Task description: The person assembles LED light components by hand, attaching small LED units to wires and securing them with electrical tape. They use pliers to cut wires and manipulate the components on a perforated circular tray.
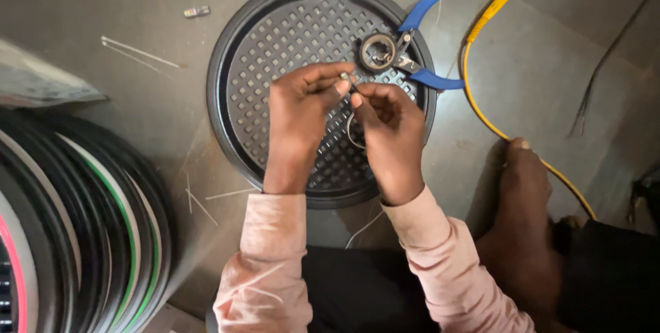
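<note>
Pink sleeves (pixel 440 264) fill the bottom of the view, both arms reaching forward over a dark lap. Beyond them the left hand (pixel 299 123) and the right hand (pixel 392 133) meet above a round black perforated tray (pixel 275 44) that lies on the grey floor (pixel 103 23). Both hands have their fingers (pixel 342 87) closed in a pinch on one small metal part (pixel 346 76), which sits between the thumb and forefinger tips of the two hands, held just above the middle of the tray. A thin wire loop (pixel 350 133) hangs down from the pinch beside the right palm; how it joins the part is too small to tell.

Just past the fingertips, on the far right part of the tray, lies a round metal ring piece (pixel 377 52). Blue-handled pliers (pixel 423 44) rest touching it, their nose at the ring and their handles spreading out over the tray's rim to the right. A yellow cable (pixel 481 109) curves along the floor right of the tray, running from the top edge down past a bare foot (pixel 526 216) at the lower right.

At the left, a stack of round black rims with green, white and pink stripes (pixel 82 230) stands on edge. Small metal bits (pixel 196 11) lie on the floor beyond the tray, at the upper left, with thin wire offcuts (pixel 137 53) near them.
</note>
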